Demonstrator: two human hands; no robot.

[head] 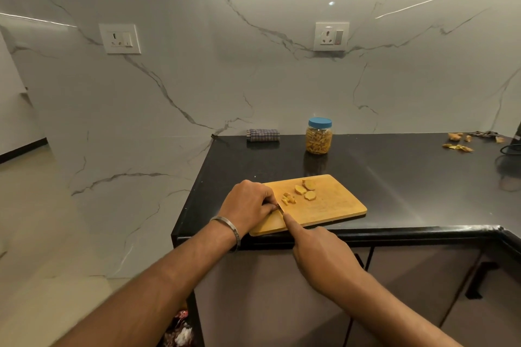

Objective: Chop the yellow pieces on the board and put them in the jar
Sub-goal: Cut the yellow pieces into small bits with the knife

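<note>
While the left hand (248, 204) curls its fingers down on the near left part of the board (332, 203), its grip seems to pin a small yellow bit against the wood, though what sits under the fingers is hidden. The right hand (324, 256) comes in from the near edge with the forefinger stretched forward along what is probably a knife (279, 208); only a sliver of blade shows between the hands, and the rest of that grip is turned away, so I cannot tell how it closes.

Just beyond the left fingers lies a heap of chopped pieces (288, 199), and past that three larger slices (306, 190) wait uncut near the board's middle. The jar (318, 136) stands well behind the board on the dark surface (408, 177), its blue lid (320, 122) on and its body already mostly full.

To cut well here, I judge the left fingertips should stay tucked back from the blade, the strokes short and straight down, and each slice drawn in one at a time. The lid must come off before anything goes in.
</note>
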